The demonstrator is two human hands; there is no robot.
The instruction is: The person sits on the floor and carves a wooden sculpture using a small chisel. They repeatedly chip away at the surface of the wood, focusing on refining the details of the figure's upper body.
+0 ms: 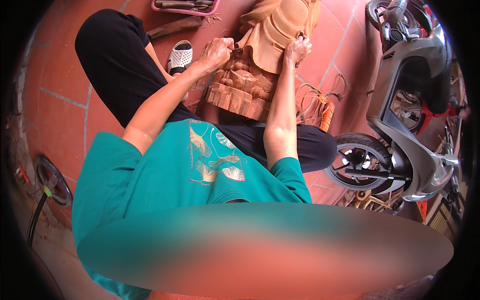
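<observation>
A light-brown carved wooden statue lies on the floor between my legs, its ornate base toward me. My left hand is closed around a thin dark carving tool, whose tip touches the statue's left side. My right hand grips the statue's right edge with curled fingers. Whether that hand also holds a small tool cannot be told. Both forearms reach forward from my teal shirt over my black trousers.
A silver scooter stands close on the right, its wheel beside my knee. A white sandal, a pink tray of tools, a wood offcut and an orange bundle lie on the red tiles. A black hose runs at left.
</observation>
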